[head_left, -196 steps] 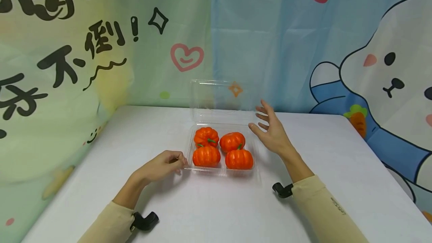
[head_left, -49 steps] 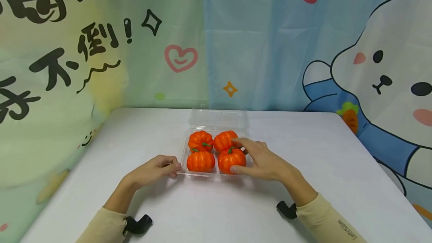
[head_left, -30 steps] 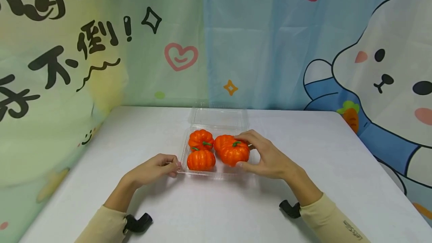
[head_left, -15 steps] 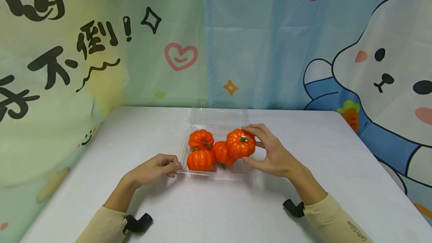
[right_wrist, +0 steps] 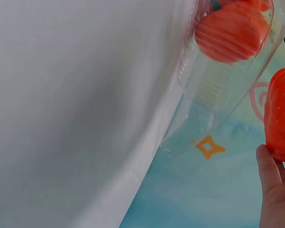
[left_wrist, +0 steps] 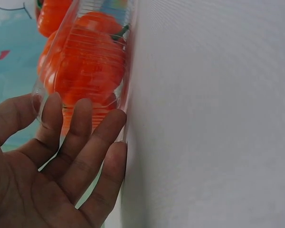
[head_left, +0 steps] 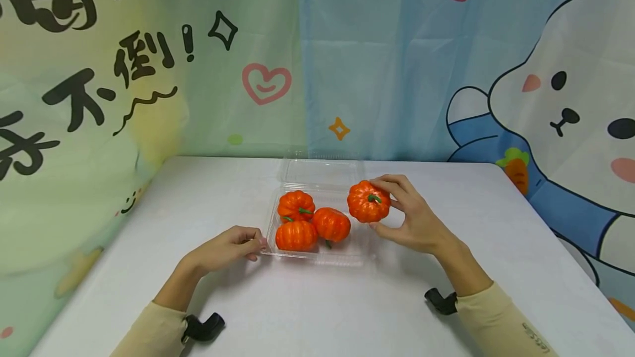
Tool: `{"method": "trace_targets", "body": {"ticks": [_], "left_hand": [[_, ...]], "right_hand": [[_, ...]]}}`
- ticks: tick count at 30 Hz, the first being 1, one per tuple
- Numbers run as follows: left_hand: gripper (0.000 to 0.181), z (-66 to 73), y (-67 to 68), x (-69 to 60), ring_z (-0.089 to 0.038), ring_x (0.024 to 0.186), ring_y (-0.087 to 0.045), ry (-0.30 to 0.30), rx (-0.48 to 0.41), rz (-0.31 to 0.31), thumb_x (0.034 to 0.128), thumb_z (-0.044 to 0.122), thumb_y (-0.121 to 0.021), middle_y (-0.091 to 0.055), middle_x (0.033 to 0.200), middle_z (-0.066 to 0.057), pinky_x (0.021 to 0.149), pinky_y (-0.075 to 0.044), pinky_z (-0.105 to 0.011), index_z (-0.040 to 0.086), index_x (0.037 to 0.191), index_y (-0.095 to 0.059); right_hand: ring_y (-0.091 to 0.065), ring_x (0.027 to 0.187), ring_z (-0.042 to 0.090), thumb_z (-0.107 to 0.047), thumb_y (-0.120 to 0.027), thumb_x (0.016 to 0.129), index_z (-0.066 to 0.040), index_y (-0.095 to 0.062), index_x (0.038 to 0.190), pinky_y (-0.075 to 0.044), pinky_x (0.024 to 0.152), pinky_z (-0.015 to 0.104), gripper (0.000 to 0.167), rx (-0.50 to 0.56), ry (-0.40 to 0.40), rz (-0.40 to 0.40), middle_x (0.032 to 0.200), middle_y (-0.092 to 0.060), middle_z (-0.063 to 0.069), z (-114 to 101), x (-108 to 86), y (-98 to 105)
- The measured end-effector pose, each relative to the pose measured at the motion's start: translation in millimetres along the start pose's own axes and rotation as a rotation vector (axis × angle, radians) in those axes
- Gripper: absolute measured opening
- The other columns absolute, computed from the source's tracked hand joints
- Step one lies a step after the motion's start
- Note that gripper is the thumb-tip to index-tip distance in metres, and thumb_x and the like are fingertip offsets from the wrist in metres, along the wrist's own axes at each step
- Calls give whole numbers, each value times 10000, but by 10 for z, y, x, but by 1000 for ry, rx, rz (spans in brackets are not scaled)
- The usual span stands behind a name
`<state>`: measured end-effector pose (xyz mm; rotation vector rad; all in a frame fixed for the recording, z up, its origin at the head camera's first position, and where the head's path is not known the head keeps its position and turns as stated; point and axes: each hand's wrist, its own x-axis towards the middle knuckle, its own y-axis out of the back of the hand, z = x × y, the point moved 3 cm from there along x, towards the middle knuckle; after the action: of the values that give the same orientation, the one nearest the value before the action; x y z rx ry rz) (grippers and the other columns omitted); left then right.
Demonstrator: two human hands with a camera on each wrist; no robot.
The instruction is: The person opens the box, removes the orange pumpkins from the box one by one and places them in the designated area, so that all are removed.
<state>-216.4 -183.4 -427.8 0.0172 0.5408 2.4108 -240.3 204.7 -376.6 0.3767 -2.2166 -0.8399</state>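
A small orange pumpkin (head_left: 369, 201) with a green stem is held up by my right hand (head_left: 414, 219), thumb below and fingers along its right side. It hangs over the right part of a clear plastic clamshell box (head_left: 354, 252). Inside the box sit three more pumpkins: one at back left (head_left: 296, 206), one at front left (head_left: 296, 236) and one right of them (head_left: 331, 225). My left hand (head_left: 228, 248) pinches the box's front left corner; in the left wrist view its thumb and index finger (left_wrist: 51, 111) meet at the clear rim. The right wrist view shows the held pumpkin (right_wrist: 281, 114) partly cut off.
The box's clear lid (head_left: 322, 172) lies folded back behind it, near the far edge of the white table (head_left: 317, 313). A printed curtain (head_left: 377, 70) hangs behind the table. Each wrist carries a black camera mount, one at the left sleeve (head_left: 203, 328), one at the right (head_left: 440, 301).
My right hand has taken the front right pumpkin and lifted it up and rightward. The back right pumpkin has shifted forward and left. The lid tipped further back; my left hand stays at the corner.
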Motion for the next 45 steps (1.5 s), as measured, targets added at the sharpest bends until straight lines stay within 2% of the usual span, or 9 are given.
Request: {"method": "trace_targets", "body": {"ticks": [7, 14, 22, 33, 39, 45], "left_hand": [[249, 3, -5, 0, -241, 983, -565, 5, -1, -3, 1059, 154, -509, -570, 944, -87, 897, -554, -305, -52, 932, -568], [223, 8, 6, -23, -240, 986, -568, 5, 1, 1, 1050, 143, -512, -561, 936, -96, 898, -555, -302, -28, 924, -581], [240, 12, 4, -17, -249, 991, -573, 4, -11, -5, 1057, 144, -508, -566, 946, -97, 902, -556, -301, -56, 945, -580], [249, -1, 0, -7, -249, 988, -571, 8, -8, -6, 1059, 148, -512, -553, 929, -94, 895, -553, -290, -68, 953, -578], [243, -12, 0, -4, -240, 985, -569, -3, -10, -4, 1059, 146, -511, -553, 932, -90, 893, -554, -288, -61, 952, -583], [224, -16, 0, -11, -237, 992, -567, 3, -8, 2, 1050, 137, -512, -552, 935, -114, 892, -548, -283, -45, 946, -590]], "right_hand": [[-520, 1297, 303, -36, -886, 755, -110, -521, 1448, -587, 859, 525, 787, -16, -23, 36, 1430, -461, 105, 73, -31, 45], [-506, 1337, 326, -34, -871, 771, -80, -474, 1471, -589, 865, 499, 806, -43, -66, 81, 1518, -434, 115, 185, -57, 45], [-514, 1255, 283, -35, -853, 792, -71, -424, 1488, -591, 861, 524, 818, -60, -119, 111, 1457, -477, 112, 332, -95, 92], [-529, 1240, 417, -78, -843, 817, -34, -408, 1466, -561, 877, 608, 783, -99, -234, 123, 1431, -447, 185, 453, -125, 120], [-526, 1233, 438, -111, -837, 837, -8, -410, 1445, -560, 890, 598, 750, -115, -297, 85, 1415, -444, 213, 513, -145, 131], [-534, 1245, 415, -147, -841, 846, 7, -440, 1411, -557, 921, 574, 710, -131, -359, -2, 1402, -486, 214, 588, -182, 128]]}}
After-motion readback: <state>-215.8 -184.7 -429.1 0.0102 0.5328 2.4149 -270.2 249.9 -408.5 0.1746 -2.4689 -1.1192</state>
